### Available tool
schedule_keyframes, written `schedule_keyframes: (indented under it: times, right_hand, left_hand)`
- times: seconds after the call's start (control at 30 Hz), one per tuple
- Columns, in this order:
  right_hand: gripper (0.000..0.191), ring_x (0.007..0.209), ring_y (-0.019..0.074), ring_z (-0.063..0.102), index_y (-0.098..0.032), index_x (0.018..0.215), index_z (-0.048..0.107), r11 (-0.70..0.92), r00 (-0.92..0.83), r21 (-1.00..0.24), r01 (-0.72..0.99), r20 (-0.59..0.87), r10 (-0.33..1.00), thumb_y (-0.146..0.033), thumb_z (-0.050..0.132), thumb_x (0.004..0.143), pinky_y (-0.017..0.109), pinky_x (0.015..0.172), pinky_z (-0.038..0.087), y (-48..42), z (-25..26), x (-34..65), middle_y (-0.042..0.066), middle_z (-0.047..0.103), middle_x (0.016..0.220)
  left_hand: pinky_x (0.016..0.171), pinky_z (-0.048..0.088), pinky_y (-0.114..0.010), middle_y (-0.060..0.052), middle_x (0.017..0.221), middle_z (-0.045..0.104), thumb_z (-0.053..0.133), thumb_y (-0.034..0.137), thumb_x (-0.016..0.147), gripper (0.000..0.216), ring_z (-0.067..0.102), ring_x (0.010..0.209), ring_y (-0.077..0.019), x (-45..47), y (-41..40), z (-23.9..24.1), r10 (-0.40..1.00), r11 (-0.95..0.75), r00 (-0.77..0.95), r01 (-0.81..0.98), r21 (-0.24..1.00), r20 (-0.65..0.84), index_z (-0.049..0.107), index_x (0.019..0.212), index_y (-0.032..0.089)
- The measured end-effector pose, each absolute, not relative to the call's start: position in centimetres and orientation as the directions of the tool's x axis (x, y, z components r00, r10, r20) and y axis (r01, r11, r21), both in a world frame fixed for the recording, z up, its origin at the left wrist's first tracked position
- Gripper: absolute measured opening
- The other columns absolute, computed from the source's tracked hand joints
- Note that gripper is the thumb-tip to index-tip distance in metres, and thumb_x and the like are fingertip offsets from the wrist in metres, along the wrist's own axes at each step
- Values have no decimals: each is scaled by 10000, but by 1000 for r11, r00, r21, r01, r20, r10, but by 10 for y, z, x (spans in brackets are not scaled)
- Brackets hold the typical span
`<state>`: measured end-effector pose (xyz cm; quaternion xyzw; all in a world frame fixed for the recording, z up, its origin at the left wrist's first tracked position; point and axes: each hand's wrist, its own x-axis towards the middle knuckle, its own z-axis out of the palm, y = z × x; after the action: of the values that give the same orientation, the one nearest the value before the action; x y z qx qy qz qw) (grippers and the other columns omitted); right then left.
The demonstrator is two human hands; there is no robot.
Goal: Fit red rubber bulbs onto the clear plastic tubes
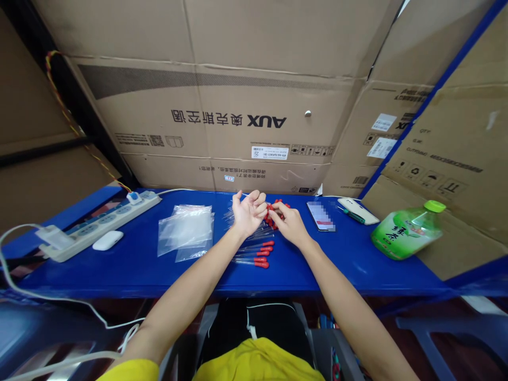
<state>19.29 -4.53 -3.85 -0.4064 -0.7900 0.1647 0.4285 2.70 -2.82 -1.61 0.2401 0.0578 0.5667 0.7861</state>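
Note:
Several clear droppers with red rubber bulbs (265, 253) lie on the blue table, their thin tubes pointing left. More red bulbs are bunched behind my right hand (289, 225), whose thumb and forefinger pinch a dropper by its red bulb (270, 207). My left hand (249, 214) is turned palm up over the tubes. Its fingers curl inward close to the right fingertips, while its thumb stands apart; whatever the curled fingers hold is hidden. Clear plastic bags (188, 230) are stacked left of the droppers.
At the left are a power strip (107, 222) with plugged-in cords and a white earbud case (108, 240). Rightward lie a phone (320, 216), a white device (359, 209) with a green-handled tool (353, 215), and a green drink bottle (405, 233). Cardboard walls (222, 90) enclose the table.

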Motion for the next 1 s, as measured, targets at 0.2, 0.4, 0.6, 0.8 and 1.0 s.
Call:
schedule_keyframes:
  times: [0.2,0.4,0.6,0.8,1.0]
  right_hand:
    - [260,703,193,694,-231,1015,631,612,-271,-629,480,556,785,-427,461,1008,275,675,491,-47,-42,188,34,738,807]
    - [289,665,195,668,-237,994,630,584,-223,-633,509,558,799,-454,441,1012,275,648,479,-45,-48,186,35,710,763]
    - [258,689,201,680,-234,964,648,576,-204,-587,569,577,791,-418,471,999,279,669,463,-44,-46,185,38,725,768]
    - [235,592,172,635,-221,989,700,567,-189,-584,581,581,792,-389,538,971,272,604,427,-44,-44,186,16,718,721]
    - [271,616,161,638,-211,965,724,607,-196,-613,506,604,773,-408,540,981,257,622,446,-42,-45,190,21,739,757]
  left_hand:
    - [379,198,-222,28,612,304,358,579,955,477,209,401,-65,29,-28,-17,924,244,343,-867,436,166,290,669,204]
    - [380,182,-220,30,597,303,347,584,952,475,202,396,-66,30,-24,-22,920,248,353,-859,447,168,298,667,207]
    - [378,175,-215,34,599,293,326,585,956,472,183,408,-68,30,-23,-24,926,258,351,-857,447,138,281,671,211]
    - [369,169,-216,37,597,287,341,578,955,468,188,395,-63,29,-24,-21,926,268,352,-869,417,139,274,672,211]
    - [379,151,-210,49,601,268,321,571,954,460,177,386,-55,29,-24,-21,911,291,386,-849,442,142,259,676,210]
